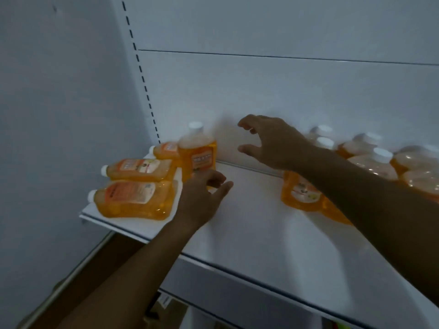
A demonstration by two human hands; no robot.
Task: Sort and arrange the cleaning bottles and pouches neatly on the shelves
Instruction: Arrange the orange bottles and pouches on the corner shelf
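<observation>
An orange bottle with a white cap stands upright at the left of the white shelf. Three more orange bottles lie flat beside it: one at the back, one in the middle, one at the front. My left hand is just in front of the upright bottle's base with fingers spread, holding nothing. My right hand hovers above the shelf to the right of that bottle, fingers loosely curved and empty. Behind my right forearm stands a group of several orange bottles, partly hidden and blurred.
The shelf's back panel is plain white, with a slotted upright at its left. A grey wall closes off the left side. A lower shelf edge shows below.
</observation>
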